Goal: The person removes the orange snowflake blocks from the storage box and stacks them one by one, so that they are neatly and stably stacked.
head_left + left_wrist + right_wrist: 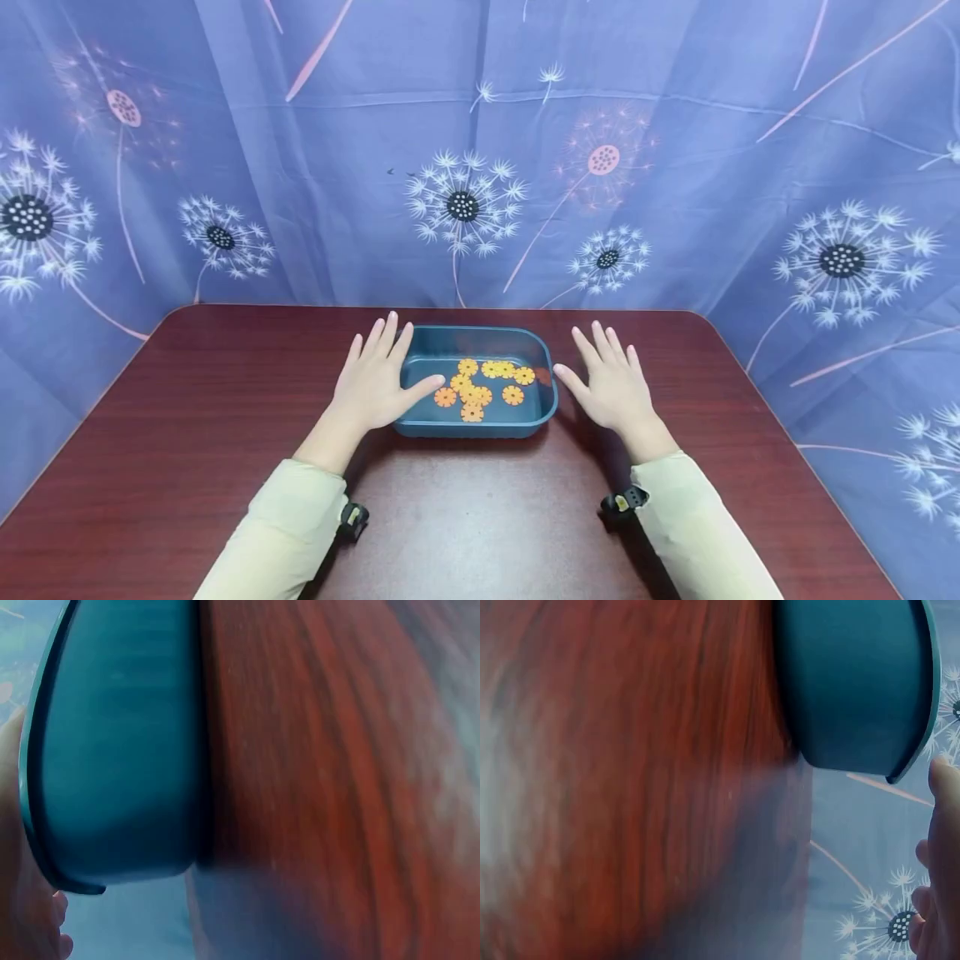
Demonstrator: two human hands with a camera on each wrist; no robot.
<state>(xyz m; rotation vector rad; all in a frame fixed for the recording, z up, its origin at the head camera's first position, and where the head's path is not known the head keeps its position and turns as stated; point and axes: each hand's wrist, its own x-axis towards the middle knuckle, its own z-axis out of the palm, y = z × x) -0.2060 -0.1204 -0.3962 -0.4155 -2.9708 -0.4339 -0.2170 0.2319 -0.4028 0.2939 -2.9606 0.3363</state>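
Note:
A dark teal rectangular tray [468, 430] lies on the table, holding several yellow and orange flower-shaped pieces [471, 393]. My left hand [375, 382], fingers spread, is at the tray's left end with its thumb over the inside; contact cannot be told. Just off the right end is my right hand [611, 385], spread and holding nothing. The left wrist view shows the tray's outer wall [120, 750] with part of the left hand [26, 892] beside it. In the right wrist view the tray wall [855, 682] stands near the right hand [943, 862].
The dark red wooden table [225, 400] extends around the tray, with its back edge just behind it. A blue curtain [337, 208] with dandelion prints hangs behind and along both sides. Black wrist devices [624, 504] sit at both light green sleeves.

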